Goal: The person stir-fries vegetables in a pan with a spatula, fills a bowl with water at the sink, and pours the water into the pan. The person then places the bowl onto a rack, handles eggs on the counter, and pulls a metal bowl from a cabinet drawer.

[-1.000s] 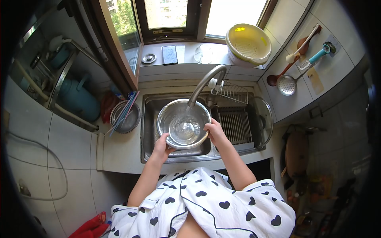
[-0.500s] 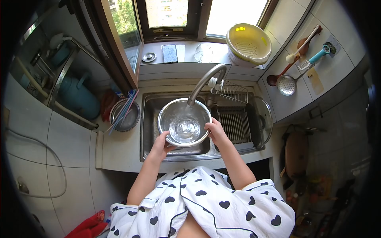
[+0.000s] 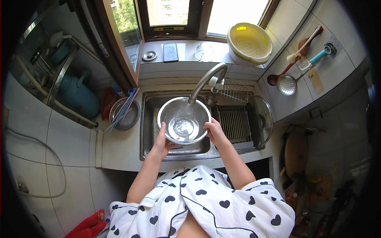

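From where I stand, the metal bowl [image 3: 164,112] is held up over the left-hand basin of the sink [image 3: 147,123], beneath the faucet [image 3: 201,85] that arches from the sink's back edge. The left hand [image 3: 160,145] grips the bowl's near left side, thumb up along the wall, the other fingers partly hidden underneath; the right hand [image 3: 214,131] is closed on the rim at the near right.

Water [image 3: 183,129] runs from the spout and churns in the bottom, so I'd call the running-in begun but unfinished. The faucet isn't turned off, the bowl isn't set down, and I see none of the water tipped out over the rim. Just how deep it stands, I can't tell. Left of the sink, a second bowl [image 3: 131,120] sits untouched on the surface [image 3: 119,148].
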A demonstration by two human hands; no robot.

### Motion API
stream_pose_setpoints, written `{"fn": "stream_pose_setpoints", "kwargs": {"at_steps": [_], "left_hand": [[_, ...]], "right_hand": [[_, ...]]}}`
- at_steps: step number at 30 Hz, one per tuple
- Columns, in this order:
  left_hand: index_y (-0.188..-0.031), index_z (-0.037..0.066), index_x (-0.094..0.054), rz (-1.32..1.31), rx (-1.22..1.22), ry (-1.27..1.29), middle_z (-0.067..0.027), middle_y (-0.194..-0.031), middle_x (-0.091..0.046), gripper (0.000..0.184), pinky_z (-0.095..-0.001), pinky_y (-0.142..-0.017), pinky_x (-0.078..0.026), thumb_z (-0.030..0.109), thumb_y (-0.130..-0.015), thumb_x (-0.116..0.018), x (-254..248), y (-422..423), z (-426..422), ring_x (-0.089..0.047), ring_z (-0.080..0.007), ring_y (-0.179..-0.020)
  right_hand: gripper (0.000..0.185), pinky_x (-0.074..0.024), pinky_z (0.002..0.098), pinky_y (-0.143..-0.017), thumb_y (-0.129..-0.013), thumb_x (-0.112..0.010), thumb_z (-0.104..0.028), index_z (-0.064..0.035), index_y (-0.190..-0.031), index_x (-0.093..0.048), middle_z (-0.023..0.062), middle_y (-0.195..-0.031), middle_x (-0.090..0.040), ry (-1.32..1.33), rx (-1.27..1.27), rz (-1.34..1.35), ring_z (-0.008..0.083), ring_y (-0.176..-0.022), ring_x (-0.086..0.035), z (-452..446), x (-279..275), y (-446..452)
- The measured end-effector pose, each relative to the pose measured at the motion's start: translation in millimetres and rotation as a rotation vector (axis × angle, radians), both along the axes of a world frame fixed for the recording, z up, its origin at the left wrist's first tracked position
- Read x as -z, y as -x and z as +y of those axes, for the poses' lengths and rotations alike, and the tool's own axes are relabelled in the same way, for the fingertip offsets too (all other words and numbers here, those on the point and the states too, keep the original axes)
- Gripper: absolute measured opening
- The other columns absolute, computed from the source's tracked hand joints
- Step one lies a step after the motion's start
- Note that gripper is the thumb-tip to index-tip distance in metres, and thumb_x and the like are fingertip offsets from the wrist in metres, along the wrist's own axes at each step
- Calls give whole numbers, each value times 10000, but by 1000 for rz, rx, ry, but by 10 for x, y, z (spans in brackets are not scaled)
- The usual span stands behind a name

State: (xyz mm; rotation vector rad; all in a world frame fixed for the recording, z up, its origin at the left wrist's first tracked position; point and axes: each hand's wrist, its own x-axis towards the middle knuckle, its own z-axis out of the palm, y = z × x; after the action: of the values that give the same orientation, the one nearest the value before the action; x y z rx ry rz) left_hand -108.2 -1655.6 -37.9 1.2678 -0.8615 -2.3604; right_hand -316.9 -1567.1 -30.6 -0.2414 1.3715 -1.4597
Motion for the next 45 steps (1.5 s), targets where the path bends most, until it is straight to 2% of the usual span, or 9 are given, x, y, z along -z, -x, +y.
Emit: {"fn": "stream_pose_setpoints", "kwargs": {"at_steps": [5, 8, 11, 25, 34, 41, 45], "left_hand": [[-1337, 121, -342, 37, 20, -32, -107, -1303, -415, 720, -511, -946, -325, 650, -849, -337, 27, -22, 4, -381, -259, -1187], [-1311, 101, -375, -5, -10, -6, -125, -1235, -467, 728, -433, -871, -424, 649, -831, -380, -38, -13, 52, -455, -255, -1113], [-1324, 105, -354, -11, -12, -30, -127, -1274, -427, 710, -493, -935, -350, 629, -845, -361, -36, -6, 54, -388, -261, -1181], [-1323, 90, -343, -18, -51, -26, -149, -1272, -414, 745, -479, -931, -375, 635, -818, -405, 7, -29, 67, -391, -270, -1182], [-1313, 86, -351, -33, -73, -34, -144, -1255, -422, 756, -474, -931, -377, 630, -798, -454, -12, -38, 54, -410, -268, -1156], [-1311, 89, -348, -25, -76, -43, -141, -1260, -404, 735, -472, -933, -373, 609, -805, -465, 56, -55, 48, -388, -260, -1167], [-1312, 76, -345, -33, -86, -36, -152, -1241, -431, 741, -464, -911, -410, 604, -808, -476, 78, -60, 49, -441, -266, -1125]], "right_hand": [[227, -396, 197, -434, -664, -487, 20, -34, -879, -533, -4, -669, -453, -12, 16, 5, 71, -520, -443, -8, -10, -9], [224, -416, 205, -452, -667, -490, 17, -32, -881, -534, -2, -674, -455, -28, 3, 9, 75, -526, -450, 5, -3, 7], [218, -412, 200, -458, -669, -494, 17, -34, -877, -535, -4, -675, -456, -38, 4, -3, 74, -531, -449, 19, -22, -9], [234, -365, 184, -434, -668, -502, 15, -49, -891, -536, -18, -674, -441, -49, -15, -16, 56, -533, -426, 10, 76, -14], [249, -414, 202, -480, -669, -497, 17, -38, -909, -536, -8, -691, -439, -32, -10, -21, 69, -561, -432, -15, 60, -29], [254, -411, 205, -482, -671, -502, 9, -42, -917, -544, -12, -693, -437, -37, -2, -24, 69, -564, -424, -12, 100, -34], [251, -405, 203, -484, -673, -504, 4, -46, -915, -549, -15, -689, -436, -37, -7, -25, 70, -567, -427, -8, 92, -34]]}}
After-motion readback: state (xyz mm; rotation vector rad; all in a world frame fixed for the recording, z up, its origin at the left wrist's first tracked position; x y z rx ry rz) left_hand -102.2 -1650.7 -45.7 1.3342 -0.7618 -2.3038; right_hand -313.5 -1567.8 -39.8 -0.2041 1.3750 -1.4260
